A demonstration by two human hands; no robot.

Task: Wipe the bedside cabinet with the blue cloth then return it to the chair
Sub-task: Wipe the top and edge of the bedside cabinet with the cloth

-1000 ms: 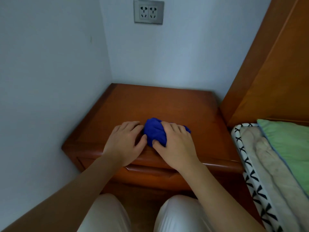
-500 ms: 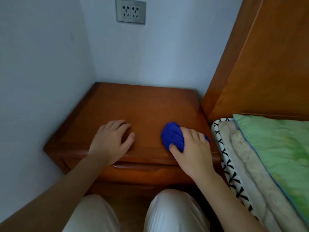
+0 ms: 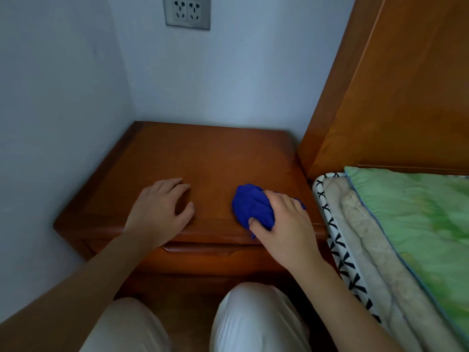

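Note:
The wooden bedside cabinet [image 3: 213, 158] stands in the corner between two white walls. A bunched blue cloth [image 3: 250, 207] lies on its top near the front right edge. My right hand [image 3: 281, 224] grips the cloth, thumb curled under it and fingers over its right side, pressing it to the wood. My left hand [image 3: 161, 212] rests flat on the front left part of the top, fingers relaxed and holding nothing. The chair is out of view.
A wooden headboard [image 3: 396, 92] rises right of the cabinet. A bed with a green cover [image 3: 416, 219] and a black-and-white patterned mattress edge [image 3: 340, 247] lies at right. A wall socket [image 3: 187, 11] sits above. My knees in pale trousers [image 3: 253, 318] are below the cabinet front.
My right hand has slid the cloth from the front middle of the cabinet top to the front right. The two hands, once side by side, are now apart; the left stays in place.

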